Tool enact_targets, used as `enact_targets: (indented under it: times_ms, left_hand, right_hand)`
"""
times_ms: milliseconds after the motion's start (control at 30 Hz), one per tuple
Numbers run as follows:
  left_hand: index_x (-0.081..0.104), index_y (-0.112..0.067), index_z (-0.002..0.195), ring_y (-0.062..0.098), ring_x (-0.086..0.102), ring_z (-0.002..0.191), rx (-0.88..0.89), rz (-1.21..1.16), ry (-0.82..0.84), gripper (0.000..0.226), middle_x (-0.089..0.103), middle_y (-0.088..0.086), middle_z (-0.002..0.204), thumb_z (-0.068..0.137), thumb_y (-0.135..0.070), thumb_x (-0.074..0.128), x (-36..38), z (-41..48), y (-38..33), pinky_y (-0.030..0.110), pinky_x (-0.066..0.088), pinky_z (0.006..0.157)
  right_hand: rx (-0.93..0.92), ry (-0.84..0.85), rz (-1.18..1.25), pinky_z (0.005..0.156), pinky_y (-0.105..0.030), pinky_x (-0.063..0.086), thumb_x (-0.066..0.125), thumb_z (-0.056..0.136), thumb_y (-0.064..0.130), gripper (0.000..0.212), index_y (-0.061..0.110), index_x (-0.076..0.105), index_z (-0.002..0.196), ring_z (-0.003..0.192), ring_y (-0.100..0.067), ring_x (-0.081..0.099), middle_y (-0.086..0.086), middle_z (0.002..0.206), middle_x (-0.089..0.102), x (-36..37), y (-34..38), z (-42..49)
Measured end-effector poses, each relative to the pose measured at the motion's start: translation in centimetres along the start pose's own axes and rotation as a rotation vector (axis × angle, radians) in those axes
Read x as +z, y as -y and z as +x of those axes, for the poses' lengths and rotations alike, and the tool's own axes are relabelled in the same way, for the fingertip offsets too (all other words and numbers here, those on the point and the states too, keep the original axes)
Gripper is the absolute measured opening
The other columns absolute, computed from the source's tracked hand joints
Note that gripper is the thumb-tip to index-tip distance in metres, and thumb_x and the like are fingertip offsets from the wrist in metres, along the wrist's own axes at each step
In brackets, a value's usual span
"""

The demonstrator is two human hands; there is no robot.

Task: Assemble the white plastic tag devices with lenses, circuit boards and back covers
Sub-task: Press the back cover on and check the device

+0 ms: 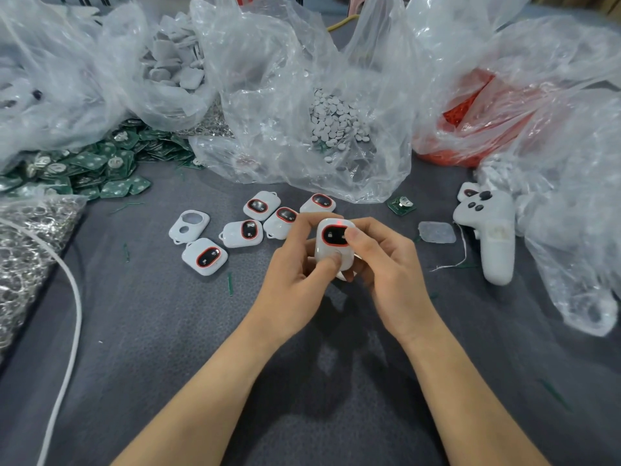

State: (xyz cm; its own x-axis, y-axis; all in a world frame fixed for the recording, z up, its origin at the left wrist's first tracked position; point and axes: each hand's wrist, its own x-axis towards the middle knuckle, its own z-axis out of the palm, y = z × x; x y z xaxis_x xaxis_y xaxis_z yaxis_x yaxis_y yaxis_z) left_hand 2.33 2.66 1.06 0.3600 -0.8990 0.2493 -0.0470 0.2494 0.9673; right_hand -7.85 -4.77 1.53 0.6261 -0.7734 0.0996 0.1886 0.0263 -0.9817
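Small assembly workshop bench: grey table [151, 331] crowded with open plastic bags [268, 79] of bulk parts, a heap of green circuit boards [84, 169], loose white tag devices [242, 233].

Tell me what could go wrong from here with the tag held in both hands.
1. The thumb of the right hand lies on the dark lens of the held tag; pressing may smudge or unseat it.
2. The left hand pinches it above the table; it might slip onto the finished tags.
3. The empty shell beside them could get mixed in.
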Motion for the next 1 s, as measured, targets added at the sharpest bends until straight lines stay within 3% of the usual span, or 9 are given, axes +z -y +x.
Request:
enact_targets:
  times_ms: [133,200,400,733,1000]
  left_hand:
    - [0.051,-0.02,0.104,0.026,0.06,0.064,0.016,0.049,-0.021,0.028,0.065,-0.003,0.076,0.081,-0.003,0.046,0.09,0.06,-0.23,0.037,0.048,0.057]
    - [0.051,-0.019,0.103,0.028,0.062,0.067,0.017,0.05,-0.016,0.027,0.065,-0.003,0.077,0.082,-0.003,0.046,0.13,0.05,-0.37,0.043,0.049,0.062]
    - [0.048,-0.013,0.113,0.0,0.053,0.051,-0.009,0.054,0.025,0.028,0.062,-0.013,0.067,0.086,-0.006,0.049,0.19,-0.04,-0.1,0.008,0.038,0.053]
    - [0.05,-0.016,0.111,0.0,0.053,0.051,-0.001,0.003,0.032,0.031,0.061,-0.013,0.064,0.084,-0.003,0.046,0.16,-0.16,0.04,0.007,0.037,0.051]
    - [0.053,-0.026,0.111,0.003,0.057,0.06,-0.026,0.152,0.028,0.032,0.063,-0.014,0.073,0.083,-0.01,0.05,-0.01,-0.11,0.52,0.016,0.045,0.057]
  right_hand:
    - [0.004,-0.006,-0.026,0.054,-0.029,0.043,0.054,0.088,0.027,0.022,0.011,0.069,0.089,0.066,-0.02,0.055,-0.008,0.075,0.065,-0.05,0.01,-0.03]
    - [0.002,0.001,-0.037,0.053,-0.028,0.043,0.054,0.088,0.026,0.023,0.009,0.069,0.09,0.067,-0.018,0.056,-0.008,0.076,0.065,-0.03,0.05,-0.08]
    - [0.007,-0.032,-0.019,0.062,-0.038,0.045,0.056,0.085,0.025,0.023,0.006,0.068,0.091,0.072,-0.025,0.059,-0.013,0.079,0.066,-0.34,0.19,0.0]
    - [-0.012,-0.036,-0.091,0.053,-0.031,0.043,0.056,0.083,0.022,0.022,0.005,0.067,0.09,0.066,-0.019,0.056,-0.01,0.076,0.065,-0.07,0.12,-0.09]
    - [-0.049,-0.144,-0.237,0.053,-0.022,0.042,0.057,0.08,0.025,0.021,0.005,0.066,0.079,0.06,-0.008,0.054,0.004,0.064,0.061,0.29,-0.23,0.0]
